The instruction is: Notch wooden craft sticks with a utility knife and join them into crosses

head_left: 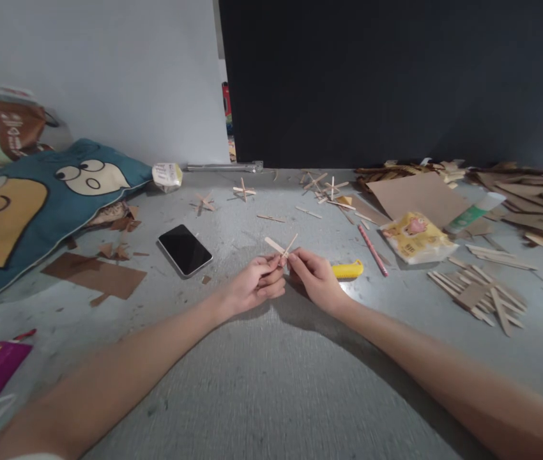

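The fingers of a person's left hand (259, 280) and right hand (317, 276) are pinching crossed wooden sticks (275, 245) between them; a yellow handle (349, 269) is lying just right of the fingers; a phone (185, 250) is resting to their left; a stick star (244, 190) is sitting beyond them.

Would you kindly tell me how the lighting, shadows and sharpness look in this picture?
Head view: dim overall, with glare on the table beside the yellow tool; soft shadows under the left hand and right hand; slight overall softness, leaving lettering on the yellow packet hard to read.
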### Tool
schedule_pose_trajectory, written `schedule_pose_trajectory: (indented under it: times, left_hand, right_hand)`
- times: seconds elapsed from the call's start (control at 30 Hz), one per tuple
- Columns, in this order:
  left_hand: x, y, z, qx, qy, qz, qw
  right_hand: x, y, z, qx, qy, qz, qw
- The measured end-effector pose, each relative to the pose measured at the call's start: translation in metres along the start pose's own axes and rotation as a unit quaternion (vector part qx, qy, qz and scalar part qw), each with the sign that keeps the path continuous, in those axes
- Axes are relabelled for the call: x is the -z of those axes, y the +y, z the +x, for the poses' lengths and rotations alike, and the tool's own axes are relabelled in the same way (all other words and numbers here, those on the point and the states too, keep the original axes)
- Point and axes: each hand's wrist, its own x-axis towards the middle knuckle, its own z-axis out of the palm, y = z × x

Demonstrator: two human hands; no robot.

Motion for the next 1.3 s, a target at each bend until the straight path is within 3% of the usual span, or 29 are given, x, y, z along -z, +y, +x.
schedule_pose_trajectory:
  times: [0.33, 0.5, 0.7, 0.97, 1.3]
  left_hand:
    - [-0.002, 0.002, 0.001, 0.012, 0.002, -0.044, 0.999]
    - [-0.001, 0.002, 0.002, 0.025, 0.01, -0.044, 0.999]
    - [-0.001, 0.001, 0.002, 0.011, -0.008, 0.012, 1.0]
    - [-0.002, -0.005, 0.003, -0.063, -0.015, 0.128, 0.99]
    - [-0.013, -0.001, -0.003, -0.005, -0.037, 0.0, 0.999]
  right_hand:
    - [-0.009, 0.0, -0.002, -0.031, 0.022, 0.127, 0.991]
    - [-0.01, -0.001, 0.0, -0.03, 0.025, 0.135, 0.99]
    - [-0.007, -0.001, 0.0, -0.023, 0.027, 0.099, 0.994]
    - [-0.006, 0.0, -0.001, -0.005, 0.039, 0.081, 0.996]
    - [-0.007, -0.004, -0.006, 0.038, 0.063, 0.058, 0.996]
